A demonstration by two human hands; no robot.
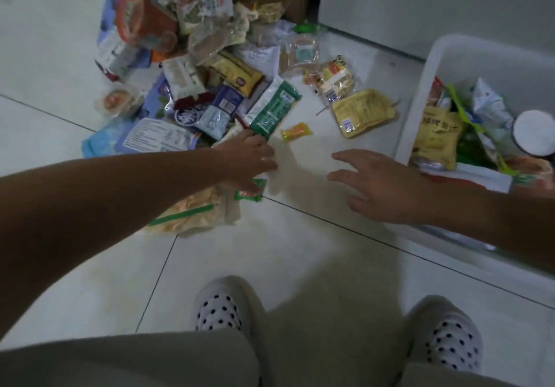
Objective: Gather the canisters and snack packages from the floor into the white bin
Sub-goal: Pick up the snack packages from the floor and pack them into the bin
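Reaching out to the edge of the heap, the left hand (249, 158) lies with its fingertips at the near end of a long green and white foil snack packet (271, 109); whether it actually grips the packet cannot be told. The right hand (381, 185) hovers flat over the pale tiled floor (300, 251) with fingers spread, holding nothing, just beside the white plastic bin (420, 86). That bin stands at the right and already holds a yellow printed pouch (435, 140) and a round white-lidded canister (531, 131) among other wrappers. A small orange sweet wrapper (295, 131) and a flat yellow pouch (363, 113) lie apart from the pile, whose far side carries a tipped red-orange paper cup (144, 20).
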